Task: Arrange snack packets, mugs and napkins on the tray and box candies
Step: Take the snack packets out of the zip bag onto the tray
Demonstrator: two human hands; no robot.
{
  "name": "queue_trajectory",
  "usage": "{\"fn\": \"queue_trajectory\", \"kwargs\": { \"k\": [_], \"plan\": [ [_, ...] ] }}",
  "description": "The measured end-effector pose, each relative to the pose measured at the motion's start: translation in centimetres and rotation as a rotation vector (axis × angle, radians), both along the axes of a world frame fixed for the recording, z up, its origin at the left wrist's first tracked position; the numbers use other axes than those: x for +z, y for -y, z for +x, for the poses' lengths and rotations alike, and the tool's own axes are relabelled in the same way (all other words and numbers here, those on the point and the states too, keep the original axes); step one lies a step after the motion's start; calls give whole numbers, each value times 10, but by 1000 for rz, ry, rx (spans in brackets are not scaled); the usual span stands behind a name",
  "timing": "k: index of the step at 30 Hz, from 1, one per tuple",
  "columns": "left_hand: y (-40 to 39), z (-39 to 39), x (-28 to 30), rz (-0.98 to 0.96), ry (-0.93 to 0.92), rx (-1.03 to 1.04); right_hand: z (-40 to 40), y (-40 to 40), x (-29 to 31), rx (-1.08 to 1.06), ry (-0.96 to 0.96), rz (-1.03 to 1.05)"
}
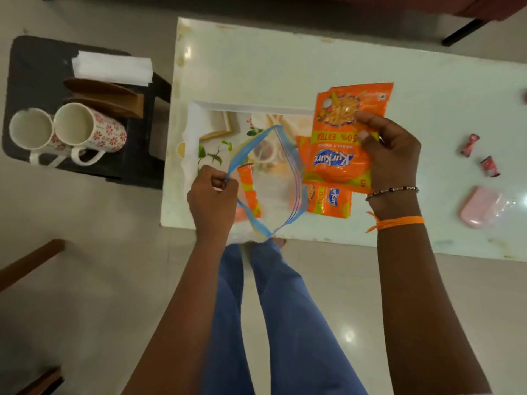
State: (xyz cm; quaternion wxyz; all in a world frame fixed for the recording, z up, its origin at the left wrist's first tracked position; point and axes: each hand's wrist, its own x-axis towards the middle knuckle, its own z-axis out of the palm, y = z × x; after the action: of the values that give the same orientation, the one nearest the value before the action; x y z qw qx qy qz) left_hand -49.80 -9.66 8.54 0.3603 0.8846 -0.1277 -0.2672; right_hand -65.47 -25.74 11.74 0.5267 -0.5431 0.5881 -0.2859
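Hands are working over a white table (313, 52) in the head view. Left hand (212, 192) is pinching the rim of a clear zip bag (268, 181), holding its mouth open; one orange packet (249, 189) is sitting inside. Right hand (390, 155) is gripping orange snack packets (346, 126) at the bag's three o'clock, above a floral tray (216, 124). Mugs (67, 132) and napkins (112, 68) are lying on a black stool (28, 67) at nine o'clock; candies (479, 155) are lying at three o'clock.

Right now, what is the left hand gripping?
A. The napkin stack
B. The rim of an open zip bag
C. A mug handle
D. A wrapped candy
B: the left hand pinches the blue-edged rim of the clear zip bag, while the mugs sit apart on the black stool.
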Motion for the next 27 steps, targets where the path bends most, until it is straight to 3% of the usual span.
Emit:
{"fn": "queue_trajectory", "kwargs": {
  "k": [7, 17, 24, 27],
  "plan": [
    [-8, 19, -1, 9, 59, 99, 9, 51, -47, -111, -130, -68],
    [-11, 21, -20, -19, -52, 144, 98, 69, -174, 13, -128, 334],
    [-5, 10, -31, -31, -109, 98, 104, 79, -196, 112, -355, 166],
    [-3, 5, -33, -12, -119, 87, 95, 71, -184, 47, -297, 96]
  ]
}}
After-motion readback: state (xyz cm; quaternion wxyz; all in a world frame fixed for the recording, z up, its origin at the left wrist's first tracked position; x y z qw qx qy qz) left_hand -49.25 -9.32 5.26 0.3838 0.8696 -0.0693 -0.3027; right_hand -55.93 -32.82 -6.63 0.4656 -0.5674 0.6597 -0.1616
